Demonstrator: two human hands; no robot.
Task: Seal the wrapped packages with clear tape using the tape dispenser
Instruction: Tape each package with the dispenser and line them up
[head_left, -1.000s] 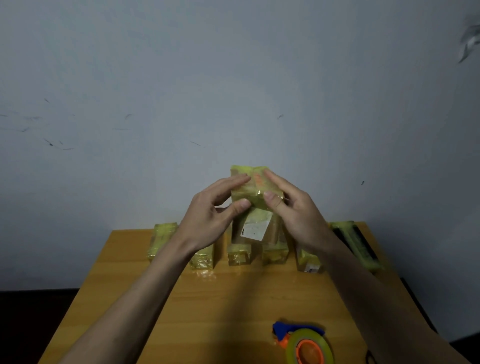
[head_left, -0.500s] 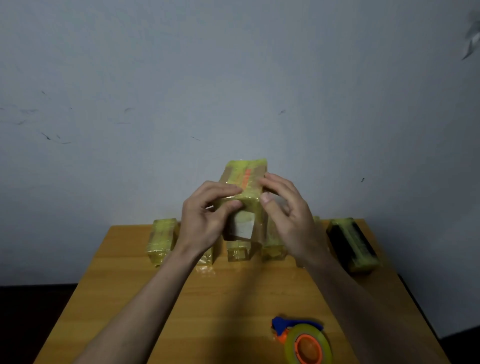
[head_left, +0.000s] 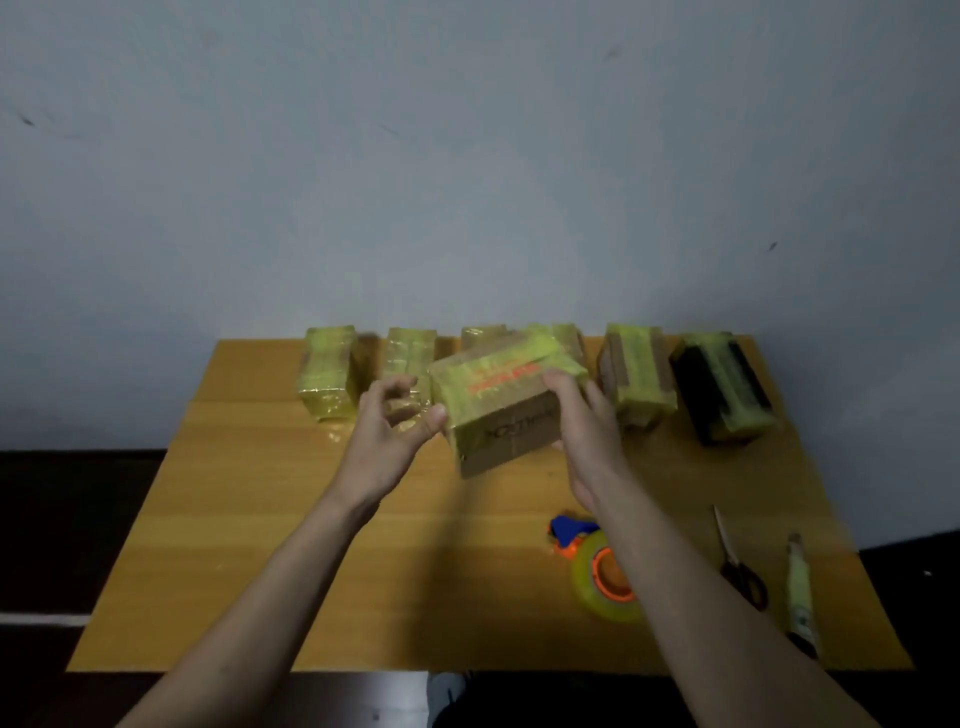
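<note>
Hands flank a taped cardboard package (head_left: 498, 402) above the surface (head_left: 260, 545): right hand (head_left: 582, 421) grips its right end, left hand (head_left: 387, 431) touches the left edge with its thumb, fingers loosely curled. Its long axis runs away, tilted right; the tape dispenser (head_left: 597, 566) lies nearer the right arm.

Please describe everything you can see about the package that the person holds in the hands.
The held package is a brown cardboard box wrapped with a band of yellowish clear tape, with blurred orange-red print on top and dark lettering on its near side. It is tilted, above the wooden table, in front of the row of packages. The right hand grips its right end; the left hand touches its left edge with the thumb.
</note>
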